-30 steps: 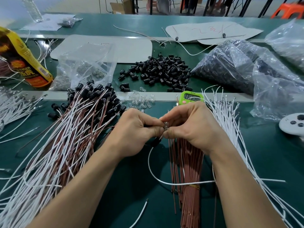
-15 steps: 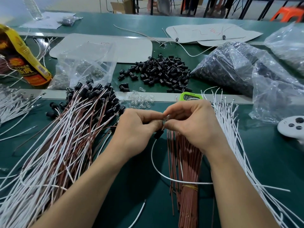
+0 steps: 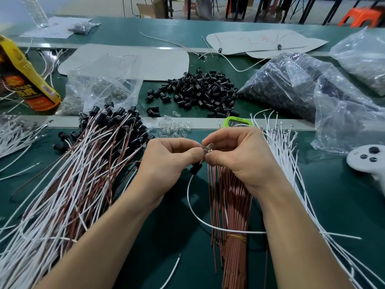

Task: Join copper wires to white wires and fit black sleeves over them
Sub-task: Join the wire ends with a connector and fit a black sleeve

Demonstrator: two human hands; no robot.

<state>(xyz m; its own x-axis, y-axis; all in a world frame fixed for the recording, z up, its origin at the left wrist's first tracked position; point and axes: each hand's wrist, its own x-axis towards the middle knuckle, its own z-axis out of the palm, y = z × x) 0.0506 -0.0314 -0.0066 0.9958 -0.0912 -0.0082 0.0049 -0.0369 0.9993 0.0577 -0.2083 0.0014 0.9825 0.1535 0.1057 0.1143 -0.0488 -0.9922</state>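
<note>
Lifted slightly since before, left hand [image 3: 166, 161] and right hand [image 3: 239, 157] share a tight fingertip grip on the clear bulb [image 3: 208, 147] — black sleeve [image 3: 195, 168] hangs beneath; yellow pouch [image 3: 27, 80] reads "TIGER".

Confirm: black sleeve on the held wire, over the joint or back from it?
Back from it. The black sleeve sits on the white wire just below the joint, which the left hand and right hand pinch uncovered.
</note>
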